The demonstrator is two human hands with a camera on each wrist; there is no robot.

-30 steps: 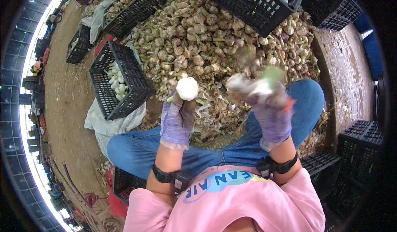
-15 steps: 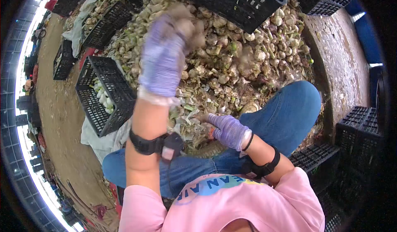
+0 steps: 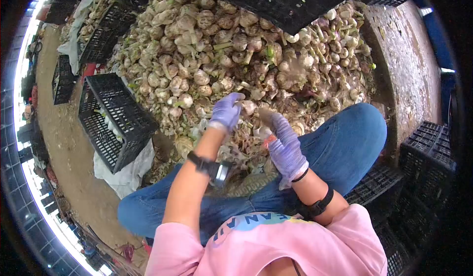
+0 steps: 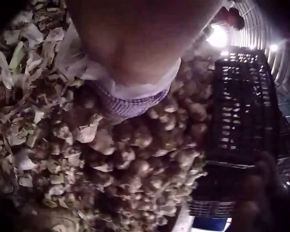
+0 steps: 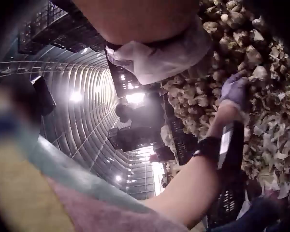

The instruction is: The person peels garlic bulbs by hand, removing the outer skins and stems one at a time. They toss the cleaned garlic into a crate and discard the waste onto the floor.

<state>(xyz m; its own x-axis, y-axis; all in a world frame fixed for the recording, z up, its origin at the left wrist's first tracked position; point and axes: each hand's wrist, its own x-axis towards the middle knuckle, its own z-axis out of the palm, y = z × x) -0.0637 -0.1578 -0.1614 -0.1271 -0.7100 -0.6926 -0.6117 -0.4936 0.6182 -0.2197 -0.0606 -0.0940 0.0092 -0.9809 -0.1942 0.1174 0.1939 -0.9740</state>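
Both hands wear purple knitted gloves over clear plastic ones, with dark, dirty fingers. My left hand (image 3: 227,111) grips a garlic bulb (image 3: 248,108) at its fingertips, low in front of the pile; the right wrist view also shows this left hand (image 5: 234,90) beside a pale bulb (image 5: 259,73). Facing it, my right hand (image 3: 285,145) points its fingers toward that bulb. A small orange thing (image 3: 269,140) sits between its thumb and fingers; I cannot tell what kind it is. In the left wrist view, the forearm hides most of the left hand (image 4: 135,105).
A big heap of unpeeled garlic (image 3: 197,34) spreads ahead. Loose skins (image 3: 236,153) lie between the legs. At left stands a black crate (image 3: 120,123) with white trimmed garlic (image 3: 112,127); another crate (image 3: 281,2) rests over the heap's far side. Stacked crates (image 3: 426,148) stand at right.
The left hand swung up and left over the heap, then came back to the middle with a bulb; the white bulb it held earlier is gone from it. The right hand moved down and inward.
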